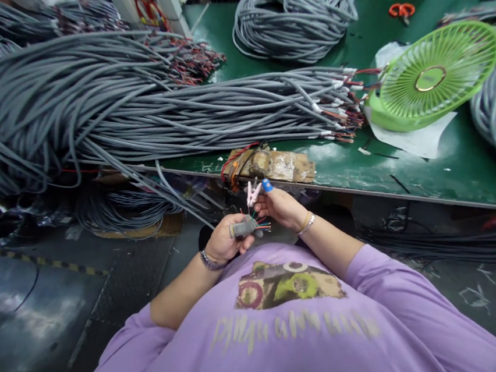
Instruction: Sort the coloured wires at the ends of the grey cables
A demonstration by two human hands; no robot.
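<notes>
Left hand [224, 239] grips a grey cable end [244, 228]; right hand [279, 205] holds a pink clip [253, 192] just above it.

Single head cam: looks down and forward past your chest, hands close, tabletop [450, 176] edge just beyond.

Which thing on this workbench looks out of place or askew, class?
The green fan lies tipped back, grille facing up, on white paper beside the grey cable bundles. A worn, taped block at the bench edge looks battered.

Matt grey rubbery cable [244, 228], worn wooden block [276, 165]
</notes>
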